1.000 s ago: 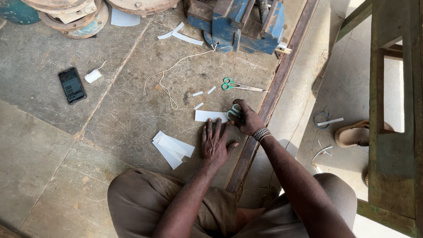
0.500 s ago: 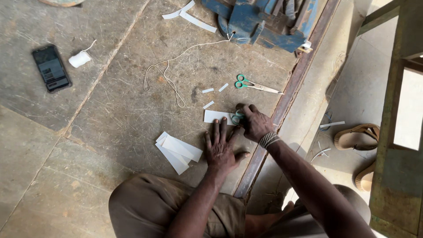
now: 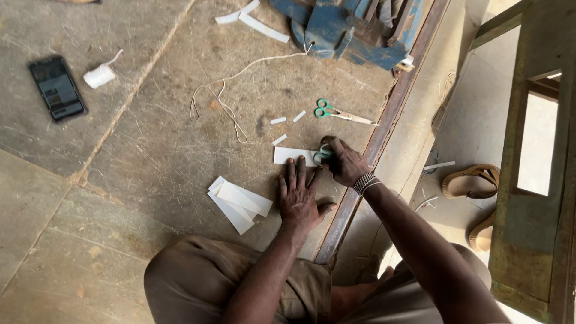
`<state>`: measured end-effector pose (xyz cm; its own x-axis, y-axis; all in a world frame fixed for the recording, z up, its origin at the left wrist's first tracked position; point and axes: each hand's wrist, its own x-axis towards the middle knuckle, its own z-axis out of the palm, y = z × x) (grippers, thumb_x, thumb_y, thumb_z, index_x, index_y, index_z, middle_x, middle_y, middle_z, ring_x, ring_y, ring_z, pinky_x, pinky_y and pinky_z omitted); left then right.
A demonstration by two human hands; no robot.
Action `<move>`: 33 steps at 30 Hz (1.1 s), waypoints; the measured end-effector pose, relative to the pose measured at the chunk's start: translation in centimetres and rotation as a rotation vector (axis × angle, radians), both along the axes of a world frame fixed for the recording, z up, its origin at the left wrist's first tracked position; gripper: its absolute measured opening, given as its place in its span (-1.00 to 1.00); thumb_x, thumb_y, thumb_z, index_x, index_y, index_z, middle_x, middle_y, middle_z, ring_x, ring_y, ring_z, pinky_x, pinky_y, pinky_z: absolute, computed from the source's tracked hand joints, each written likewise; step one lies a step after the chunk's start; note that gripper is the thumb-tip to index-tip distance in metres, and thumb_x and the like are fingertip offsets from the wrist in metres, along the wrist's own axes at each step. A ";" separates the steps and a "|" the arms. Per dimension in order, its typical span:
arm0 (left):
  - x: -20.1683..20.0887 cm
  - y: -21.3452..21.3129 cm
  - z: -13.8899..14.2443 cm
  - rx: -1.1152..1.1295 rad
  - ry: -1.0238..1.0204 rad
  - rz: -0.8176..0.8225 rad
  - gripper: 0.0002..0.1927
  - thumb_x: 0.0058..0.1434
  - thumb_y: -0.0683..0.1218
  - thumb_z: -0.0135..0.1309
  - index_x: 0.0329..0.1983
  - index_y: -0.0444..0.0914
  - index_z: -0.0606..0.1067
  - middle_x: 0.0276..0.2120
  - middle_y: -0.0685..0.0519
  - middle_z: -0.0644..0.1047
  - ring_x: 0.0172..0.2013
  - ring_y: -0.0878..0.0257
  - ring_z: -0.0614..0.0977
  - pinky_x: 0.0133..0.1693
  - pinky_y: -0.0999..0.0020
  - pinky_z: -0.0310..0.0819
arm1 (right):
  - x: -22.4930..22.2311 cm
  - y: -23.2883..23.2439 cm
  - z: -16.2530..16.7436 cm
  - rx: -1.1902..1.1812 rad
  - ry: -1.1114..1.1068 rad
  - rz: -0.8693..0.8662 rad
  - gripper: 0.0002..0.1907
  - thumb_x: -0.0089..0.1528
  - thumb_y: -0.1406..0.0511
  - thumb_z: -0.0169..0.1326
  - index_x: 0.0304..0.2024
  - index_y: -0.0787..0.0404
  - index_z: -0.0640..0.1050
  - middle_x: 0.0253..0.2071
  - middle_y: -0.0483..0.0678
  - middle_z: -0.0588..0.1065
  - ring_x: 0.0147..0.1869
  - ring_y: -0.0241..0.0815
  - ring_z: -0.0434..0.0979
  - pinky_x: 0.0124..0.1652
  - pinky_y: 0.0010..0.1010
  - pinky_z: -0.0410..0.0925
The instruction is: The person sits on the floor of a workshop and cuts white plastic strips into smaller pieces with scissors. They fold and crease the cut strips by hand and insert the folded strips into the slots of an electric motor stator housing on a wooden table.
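Observation:
My left hand [image 3: 298, 195] lies flat on the stone floor, fingers spread, its fingertips at the near edge of a white paper strip [image 3: 291, 155]. My right hand [image 3: 344, 161] is closed around a small green object [image 3: 321, 156] pressed against the strip's right end; what the object is cannot be made out. A bead bracelet [image 3: 363, 182] circles my right wrist. Green-handled scissors [image 3: 336, 111] lie on the floor just beyond my right hand, untouched.
A pile of white paper strips [image 3: 239, 203] lies left of my left hand, small paper scraps [image 3: 279, 120] beyond. A string [image 3: 230, 84], a white thread spool [image 3: 99, 76], a black phone [image 3: 57, 88], a blue metal tool [image 3: 351, 29], a metal rail [image 3: 384, 129] and sandals [image 3: 471, 182] surround.
The camera view has shifted, so everything sits higher and further left in frame. Both hands stay on the paper strip in much the same pose.

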<state>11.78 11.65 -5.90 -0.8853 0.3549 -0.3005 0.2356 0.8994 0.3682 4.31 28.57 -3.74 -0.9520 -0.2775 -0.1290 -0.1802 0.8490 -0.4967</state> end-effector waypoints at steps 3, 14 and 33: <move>-0.3 0.0 -0.3 -0.029 -0.086 -0.031 0.18 0.01 0.57 0.09 0.58 0.10 -0.10 0.55 -0.19 -0.31 0.50 -0.25 -0.34 0.37 -0.33 -0.32 | 0.2 -1.1 0.5 0.106 -0.064 -0.052 -0.32 0.10 0.28 0.26 0.25 -0.06 0.32 0.09 0.09 0.48 0.03 0.21 0.57 -0.07 -0.04 0.46; -0.7 -0.1 1.2 -0.043 -0.077 -0.026 0.21 -0.03 0.58 0.13 0.57 0.12 -0.11 0.55 -0.17 -0.32 0.49 -0.22 -0.35 0.38 -0.27 -0.27 | -1.8 0.2 1.1 -0.117 0.032 -0.020 -0.40 0.15 0.33 0.22 0.22 0.03 0.33 0.11 0.04 0.51 0.16 0.16 0.58 0.02 -0.11 0.47; -3.0 -0.8 0.5 0.131 -0.019 0.034 -0.15 0.25 0.27 0.13 0.54 0.03 0.10 0.38 -0.17 0.11 0.35 -0.16 0.10 0.21 -0.34 0.07 | -1.9 -2.5 2.8 0.193 -0.007 -0.212 -0.18 0.07 0.21 0.27 0.36 -0.20 0.25 0.13 0.06 0.43 0.19 0.28 0.45 0.04 0.09 0.40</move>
<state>8.77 10.85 -5.39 -0.8921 0.3619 -0.2707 0.1972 0.8506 0.4874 2.36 26.09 -0.89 -0.9851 -0.0419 -0.1669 0.0145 0.9462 -0.3232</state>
